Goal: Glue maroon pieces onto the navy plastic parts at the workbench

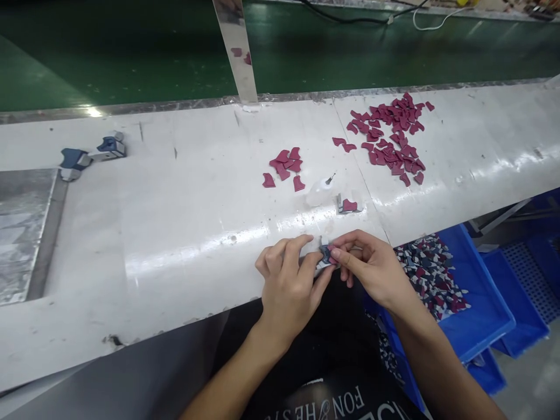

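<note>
At the far left of the white tabletop (188,221) sit two blue-grey and pale grey moulded blocks (74,158), with no maroon inlay visible on them. Next comes a small cluster of flat, curved maroon pieces (282,156), loose and seemingly unused. The left hand (289,286) has its thumb and index fingers clamped on a dark grey and white block (325,251) at the tabletop's near edge. Beyond it lies a translucent bottle with a metal tip (322,185). A grey-and-white block with a maroon inlay (349,205) looks done. The right hand (376,268) pinches a maroon piece (333,255) against the held block — that fitting seems under way, not finished. Farther right, a larger maroon pile (397,119) remains loose; a blue plastic bin (485,309) holds many mixed-colour parts (431,271) — their state is too small to judge.
</note>
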Motion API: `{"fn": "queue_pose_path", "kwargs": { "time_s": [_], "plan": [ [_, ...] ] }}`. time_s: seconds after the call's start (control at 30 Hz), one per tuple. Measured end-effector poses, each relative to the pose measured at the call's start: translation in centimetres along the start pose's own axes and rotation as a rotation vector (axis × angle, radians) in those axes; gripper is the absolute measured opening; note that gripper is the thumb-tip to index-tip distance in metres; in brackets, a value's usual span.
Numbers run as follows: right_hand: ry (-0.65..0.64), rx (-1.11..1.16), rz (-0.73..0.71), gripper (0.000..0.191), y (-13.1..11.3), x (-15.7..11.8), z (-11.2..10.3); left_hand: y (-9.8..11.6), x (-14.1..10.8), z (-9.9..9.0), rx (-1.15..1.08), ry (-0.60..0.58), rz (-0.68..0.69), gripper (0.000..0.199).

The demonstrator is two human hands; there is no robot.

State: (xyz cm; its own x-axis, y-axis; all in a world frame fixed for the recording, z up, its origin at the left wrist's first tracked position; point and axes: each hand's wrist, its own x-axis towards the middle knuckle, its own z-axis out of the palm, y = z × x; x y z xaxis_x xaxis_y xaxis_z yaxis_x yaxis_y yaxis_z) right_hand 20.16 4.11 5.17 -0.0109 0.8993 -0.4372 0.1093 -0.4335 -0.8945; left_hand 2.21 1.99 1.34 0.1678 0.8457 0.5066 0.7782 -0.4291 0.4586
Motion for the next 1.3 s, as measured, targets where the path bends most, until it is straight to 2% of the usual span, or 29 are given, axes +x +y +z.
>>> {"fn": "queue_pose_path", "kwargs": {
  "time_s": [0.27,0.57,0.77,0.9,1.13,1.3],
  "plan": [
    [0.062,-0.175,0.016,0.038,-0.1,-0.6,1.0,0.1,-0.1,0.2,-0.002,0.007,-0.005,0.013],
    [0.036,-0.334,-0.035,0.036,-0.7,-0.8,0.9,0.1,0.0,0.1,-0.034,-0.014,-0.012,0.012],
    [-0.017,-0.416,-0.044,0.033,-0.6,-0.7,0.7,0.8,-0.1,0.1,-0.033,-0.052,-0.09,0.011],
    [-0.022,-0.337,-0.012,0.036,-0.5,-0.8,0.5,1.2,-0.2,-0.1,-0.069,-0.045,-0.104,0.005],
    [-0.257,0.028,0.115,0.046,-0.5,-1.2,-0.3,0.2,0.1,-2.0,-0.265,-0.024,-0.057,0.012],
    [-0.453,0.139,0.007,0.048,0.4,-1.6,-0.2,-0.4,0.4,-3.5,-0.501,-0.104,0.008,0.017]
  ]
}}
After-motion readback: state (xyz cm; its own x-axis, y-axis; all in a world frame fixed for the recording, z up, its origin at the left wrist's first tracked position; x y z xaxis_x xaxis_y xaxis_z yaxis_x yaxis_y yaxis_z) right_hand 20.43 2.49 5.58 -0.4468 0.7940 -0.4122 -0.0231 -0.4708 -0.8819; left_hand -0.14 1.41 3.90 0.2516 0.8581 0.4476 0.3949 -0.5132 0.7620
